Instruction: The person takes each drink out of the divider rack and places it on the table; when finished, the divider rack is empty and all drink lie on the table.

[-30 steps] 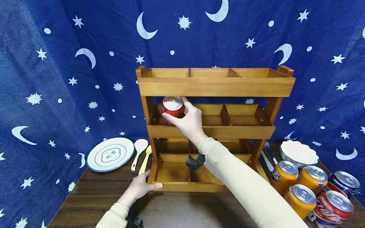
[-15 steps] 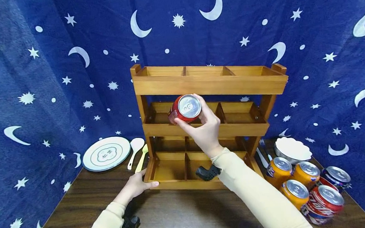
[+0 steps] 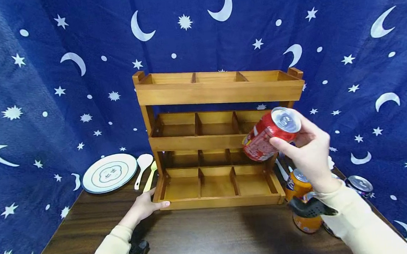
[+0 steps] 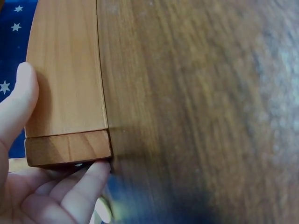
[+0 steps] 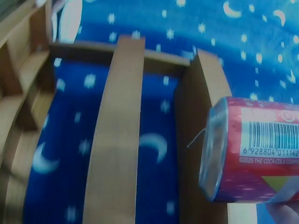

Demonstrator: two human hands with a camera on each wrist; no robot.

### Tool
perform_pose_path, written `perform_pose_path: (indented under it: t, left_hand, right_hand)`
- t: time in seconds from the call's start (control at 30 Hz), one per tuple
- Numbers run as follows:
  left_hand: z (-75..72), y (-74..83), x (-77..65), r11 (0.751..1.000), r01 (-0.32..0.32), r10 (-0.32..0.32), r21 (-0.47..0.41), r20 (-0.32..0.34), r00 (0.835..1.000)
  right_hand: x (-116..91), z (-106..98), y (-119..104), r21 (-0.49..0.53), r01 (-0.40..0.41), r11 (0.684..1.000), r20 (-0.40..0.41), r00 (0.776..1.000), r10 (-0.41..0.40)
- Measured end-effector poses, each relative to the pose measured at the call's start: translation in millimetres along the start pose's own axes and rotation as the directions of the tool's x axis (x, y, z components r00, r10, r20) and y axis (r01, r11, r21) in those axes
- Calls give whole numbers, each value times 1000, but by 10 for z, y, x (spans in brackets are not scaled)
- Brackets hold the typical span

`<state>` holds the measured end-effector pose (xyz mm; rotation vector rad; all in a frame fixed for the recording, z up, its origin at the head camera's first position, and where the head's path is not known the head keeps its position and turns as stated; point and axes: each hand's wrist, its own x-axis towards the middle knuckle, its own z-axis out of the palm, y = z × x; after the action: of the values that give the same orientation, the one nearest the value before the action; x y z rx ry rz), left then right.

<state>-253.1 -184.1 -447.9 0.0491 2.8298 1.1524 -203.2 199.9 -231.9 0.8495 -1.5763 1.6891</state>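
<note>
A red soda can is in my right hand, tilted with its lid toward me, in front of the right end of a three-tier wooden rack. The right wrist view shows the barcode on the side of this can. My left hand grips the rack's lower left front corner. In the left wrist view the thumb of the left hand lies on one side of the wooden end, and the fingers curl against its edge. The rack's compartments look bare.
A round plate, a white spoon and a yellow-green spoon lie left of the rack. Orange cans and a dark can stand at right, partly hidden by my arm. A knife lies beside the rack.
My right hand has drawn the red can out of the rack's middle-tier left compartment and carried it right and toward me. The left hand stays on the rack's corner. The head view has shifted slightly right.
</note>
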Motion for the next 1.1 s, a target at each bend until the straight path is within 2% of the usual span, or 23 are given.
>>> perform_pose_path:
  t: [0.2, 0.3, 0.33, 0.4, 0.47, 0.53, 0.57, 0.6, 0.7, 0.73, 0.83, 0.9, 0.97, 1.1]
  left_hand:
    - [-48, 25, 29, 1000, -5, 5, -2, 17, 1000]
    - [-72, 24, 29, 1000, -6, 6, -8, 21, 1000]
    - [-78, 23, 26, 1000, -4, 4, -5, 20, 1000]
    - [-84, 14, 23, 1000, -3, 3, -5, 20, 1000]
    - [-83, 6, 19, 1000, -3, 3, -2, 24, 1000]
    - [-77, 1, 11, 1000, 2, -2, 5, 29, 1000]
    - [-73, -1, 8, 1000, 3, -3, 7, 32, 999]
    - [-68, -1, 3, 1000, 5, -5, 9, 36, 999]
    - [-57, 6, -9, 1000, 8, -8, 10, 39, 999]
    - [-52, 9, -13, 1000, 7, -7, 6, 41, 999]
    - [-37, 18, -15, 1000, 2, -2, -2, 45, 999]
    - [-25, 25, -11, 1000, 0, 1, -4, 49, 999]
    - [-19, 15, -11, 1000, 1, -1, 4, 47, 999]
    - [-6, 11, -2, 1000, 3, -4, 22, 45, 999]
  right_hand:
    - [-141, -661, -161, -100, -69, 993, -83, 995, 61]
    - [-247, -949, -184, -198, -141, 970, -131, 984, 117]
    - [-283, -1037, -188, -259, -177, 950, -150, 979, 141]
    - [-368, -1208, -188, -422, -242, 874, -188, 966, 176]
    - [-462, -1375, -185, -565, -299, 769, -228, 952, 203]
    - [-565, -1531, -187, -674, -353, 649, -282, 935, 216]
    - [-620, -1612, -189, -706, -376, 600, -308, 926, 217]
    - [-675, -1696, -190, -712, -403, 574, -339, 914, 222]
    - [-838, -1949, -188, -695, -489, 527, -441, 869, 225]
    - [-892, -2037, -186, -682, -511, 523, -462, 856, 233]
    - [-1063, -2292, -161, -634, -557, 536, -499, 824, 266]
    - [-1182, -2444, -136, -615, -575, 540, -500, 813, 298]
    - [-1292, -2555, -91, -608, -594, 527, -501, 802, 327]
    - [-1490, -2707, -3, -630, -650, 425, -536, 760, 368]
